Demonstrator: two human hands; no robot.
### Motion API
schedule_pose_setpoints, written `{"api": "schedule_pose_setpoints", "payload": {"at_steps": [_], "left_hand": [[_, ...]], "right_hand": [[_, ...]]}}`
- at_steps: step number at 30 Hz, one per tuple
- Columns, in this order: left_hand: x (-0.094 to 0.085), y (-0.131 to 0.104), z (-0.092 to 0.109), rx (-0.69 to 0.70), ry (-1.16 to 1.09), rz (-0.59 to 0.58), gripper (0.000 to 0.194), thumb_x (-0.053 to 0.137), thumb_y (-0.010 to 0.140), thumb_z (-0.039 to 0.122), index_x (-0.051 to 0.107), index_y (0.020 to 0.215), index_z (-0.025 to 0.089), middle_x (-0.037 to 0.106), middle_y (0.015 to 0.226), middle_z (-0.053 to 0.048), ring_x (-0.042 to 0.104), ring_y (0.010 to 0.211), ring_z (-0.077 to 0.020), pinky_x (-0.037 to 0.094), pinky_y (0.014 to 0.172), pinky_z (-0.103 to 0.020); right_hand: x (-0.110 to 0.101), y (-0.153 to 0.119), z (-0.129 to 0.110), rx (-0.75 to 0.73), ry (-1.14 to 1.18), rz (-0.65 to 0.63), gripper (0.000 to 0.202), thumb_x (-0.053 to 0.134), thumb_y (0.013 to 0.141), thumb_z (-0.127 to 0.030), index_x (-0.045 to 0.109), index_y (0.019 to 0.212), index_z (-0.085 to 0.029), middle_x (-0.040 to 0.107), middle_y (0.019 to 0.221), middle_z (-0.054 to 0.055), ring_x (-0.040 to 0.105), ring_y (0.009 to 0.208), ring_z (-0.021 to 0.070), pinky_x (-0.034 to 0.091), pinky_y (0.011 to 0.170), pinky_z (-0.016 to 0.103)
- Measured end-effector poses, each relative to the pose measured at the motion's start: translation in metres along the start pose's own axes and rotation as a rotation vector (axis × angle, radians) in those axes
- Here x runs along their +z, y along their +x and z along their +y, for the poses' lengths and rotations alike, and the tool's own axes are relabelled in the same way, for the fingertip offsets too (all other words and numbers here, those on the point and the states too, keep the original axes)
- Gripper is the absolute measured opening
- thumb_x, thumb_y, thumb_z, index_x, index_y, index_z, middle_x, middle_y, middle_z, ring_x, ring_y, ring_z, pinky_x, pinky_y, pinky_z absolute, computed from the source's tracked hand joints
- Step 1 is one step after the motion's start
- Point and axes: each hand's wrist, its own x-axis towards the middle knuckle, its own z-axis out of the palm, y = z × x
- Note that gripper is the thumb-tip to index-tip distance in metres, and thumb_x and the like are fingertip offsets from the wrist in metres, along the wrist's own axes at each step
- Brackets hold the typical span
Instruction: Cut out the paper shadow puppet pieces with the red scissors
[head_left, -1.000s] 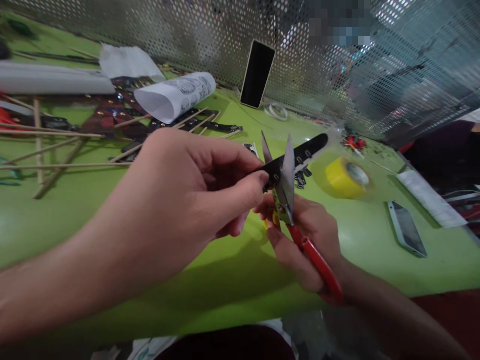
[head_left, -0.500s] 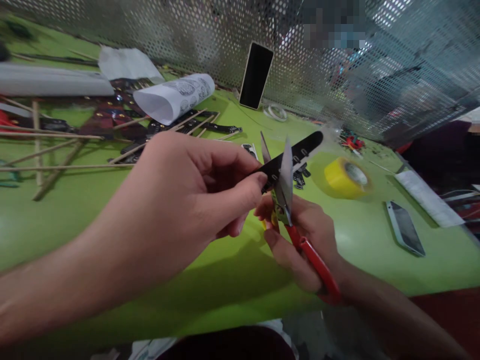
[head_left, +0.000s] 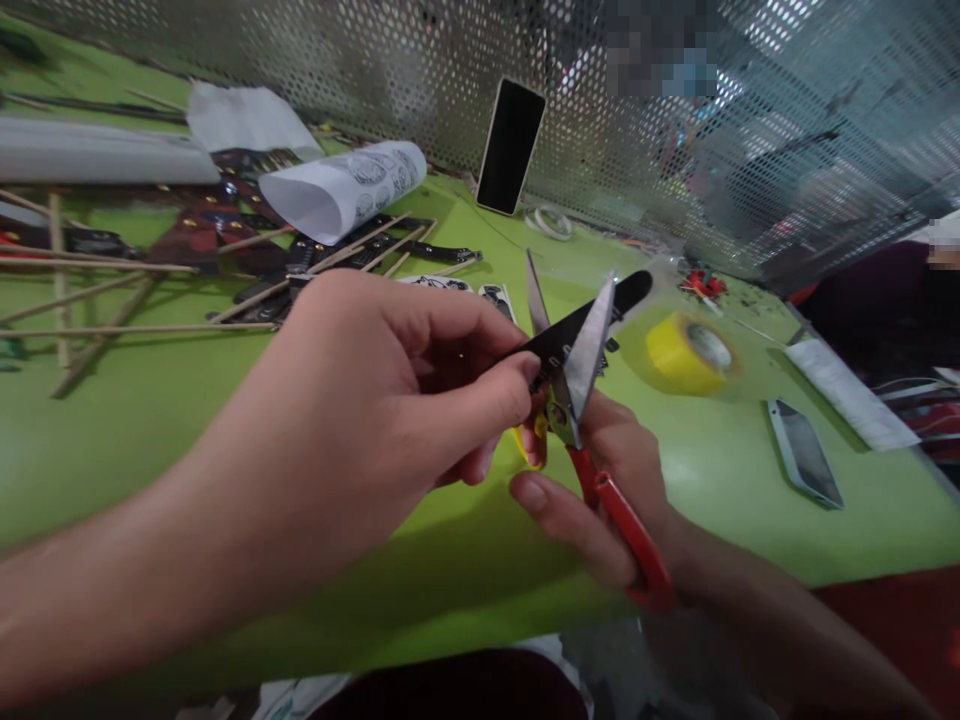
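My left hand (head_left: 405, 390) pinches a flat black strip (head_left: 634, 294) with a rounded end and a row of small slots. Its thumb lies on top of the strip; the fingers behind are partly hidden. My right hand (head_left: 622, 460) grips scissors (head_left: 592, 360) with red handles, its thumb through one loop. The blades are spread on either side of the strip, close to my left thumb. A bit of yellow shows beside the scissors' pivot, partly covered by my fingers. Small dark pieces lie on the table behind the blades, mostly hidden.
On the green table (head_left: 720, 520) are yellow tape (head_left: 682, 355), a phone (head_left: 805, 455), a folded white paper (head_left: 851, 393) and a rolled printed sheet (head_left: 345, 190). Thin wooden sticks (head_left: 135, 330) and dark strips lie left. A second phone (head_left: 511, 146) leans against a perforated metal screen (head_left: 375, 60).
The scissors' blades have spread wider and sit around the strip nearer my left thumb. My right thumb has moved away from the other fingers. The view has shifted slightly.
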Motion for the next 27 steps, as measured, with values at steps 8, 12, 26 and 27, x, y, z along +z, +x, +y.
{"api": "schedule_pose_setpoints", "payload": {"at_steps": [8,12,26,27], "left_hand": [[-0.0021,-0.0017,0.0024,-0.003,-0.013,-0.021,0.025,0.071,0.085,0.016,0.073,0.062,0.025,0.059,0.046,0.006,0.047,0.039,-0.0079,0.034,0.036,-0.021],[-0.002,-0.0029,0.0011,-0.012,-0.008,-0.025,0.025,0.071,0.084,0.015,0.072,0.061,0.024,0.059,0.045,0.005,0.047,0.04,-0.008,0.035,0.036,-0.02],[-0.0017,-0.0001,0.0039,-0.065,0.004,-0.035,0.025,0.068,0.085,0.016,0.07,0.06,0.023,0.058,0.046,0.005,0.046,0.042,-0.0069,0.036,0.039,-0.018],[-0.002,-0.0001,0.0037,-0.062,0.0,-0.036,0.026,0.067,0.084,0.016,0.07,0.06,0.022,0.058,0.045,0.005,0.046,0.042,-0.0068,0.035,0.039,-0.018]], "right_hand": [[0.0001,-0.0007,-0.0008,0.033,0.024,0.013,0.02,0.074,0.091,-0.033,0.061,0.102,-0.023,0.061,0.084,-0.001,0.062,0.072,0.0174,0.052,0.067,0.035],[0.0004,-0.0011,0.0007,0.044,0.052,0.009,0.024,0.076,0.093,-0.038,0.061,0.101,-0.022,0.061,0.086,-0.001,0.06,0.071,0.0161,0.051,0.067,0.034],[0.0005,0.0002,0.0001,0.071,0.08,0.014,0.016,0.072,0.088,-0.029,0.063,0.098,-0.021,0.06,0.082,-0.002,0.058,0.069,0.0145,0.049,0.065,0.032],[0.0006,0.0005,0.0003,0.069,0.078,0.012,0.016,0.072,0.088,-0.029,0.063,0.097,-0.021,0.061,0.082,-0.002,0.058,0.069,0.0145,0.049,0.065,0.031]]}}
